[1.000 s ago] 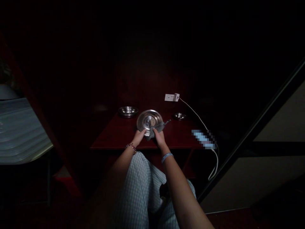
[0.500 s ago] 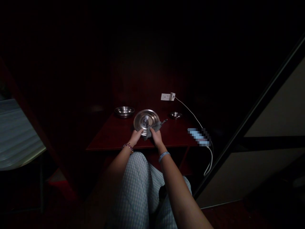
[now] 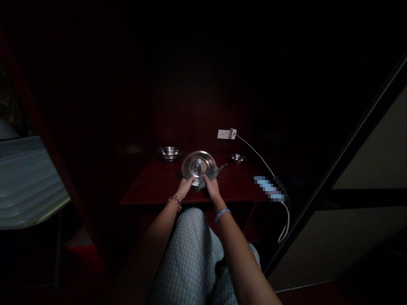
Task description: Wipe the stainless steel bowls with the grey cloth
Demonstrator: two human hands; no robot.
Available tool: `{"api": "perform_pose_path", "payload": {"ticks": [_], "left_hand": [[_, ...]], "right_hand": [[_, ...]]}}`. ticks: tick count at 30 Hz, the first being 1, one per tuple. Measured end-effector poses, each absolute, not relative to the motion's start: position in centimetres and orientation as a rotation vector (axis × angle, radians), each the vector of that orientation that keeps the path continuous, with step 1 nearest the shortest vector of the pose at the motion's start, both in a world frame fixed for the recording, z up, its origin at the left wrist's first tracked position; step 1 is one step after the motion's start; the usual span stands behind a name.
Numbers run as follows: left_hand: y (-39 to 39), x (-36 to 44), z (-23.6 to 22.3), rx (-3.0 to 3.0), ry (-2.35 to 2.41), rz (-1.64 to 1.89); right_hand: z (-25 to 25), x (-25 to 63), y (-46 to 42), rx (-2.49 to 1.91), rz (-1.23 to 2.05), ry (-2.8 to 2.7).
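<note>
A shiny steel plate is tilted up above the front of the dark red shelf, its inner face toward me. My left hand grips its near left rim, thumb on the inside. In my right hand is a grey cloth, pressed against the near right rim with the thumb on top. The fingers under the plate are hidden. Farther back on the left sits a small stack of steel bowls. A smaller steel bowl stands to the right of the plate.
The shelf has its front edge just before my knees. On the back wall is a white socket with a charger, whose white cable runs to a blurred-out blue object at right. A pale ridged chair seat is at left.
The whole view has shifted a little, so everything appears slightly lower and farther right. Both hands keep their hold on the plate and cloth, with hardly any change between them.
</note>
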State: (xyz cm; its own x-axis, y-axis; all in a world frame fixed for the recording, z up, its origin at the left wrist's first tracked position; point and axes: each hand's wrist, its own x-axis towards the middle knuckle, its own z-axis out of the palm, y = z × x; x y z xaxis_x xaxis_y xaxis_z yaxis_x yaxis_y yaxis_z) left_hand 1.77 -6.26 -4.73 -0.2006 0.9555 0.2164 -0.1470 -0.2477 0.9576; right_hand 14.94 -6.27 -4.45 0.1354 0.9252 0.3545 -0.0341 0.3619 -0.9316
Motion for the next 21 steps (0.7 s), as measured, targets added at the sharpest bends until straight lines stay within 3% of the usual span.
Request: {"api": "perform_pose_path", "payload": {"ticks": [21], "left_hand": [[-5.69,1.60,-5.05,1.155,1.126,1.586]], "right_hand": [[-4.38,15.05,-6.41,-0.956,0.835,-1.257]]}}
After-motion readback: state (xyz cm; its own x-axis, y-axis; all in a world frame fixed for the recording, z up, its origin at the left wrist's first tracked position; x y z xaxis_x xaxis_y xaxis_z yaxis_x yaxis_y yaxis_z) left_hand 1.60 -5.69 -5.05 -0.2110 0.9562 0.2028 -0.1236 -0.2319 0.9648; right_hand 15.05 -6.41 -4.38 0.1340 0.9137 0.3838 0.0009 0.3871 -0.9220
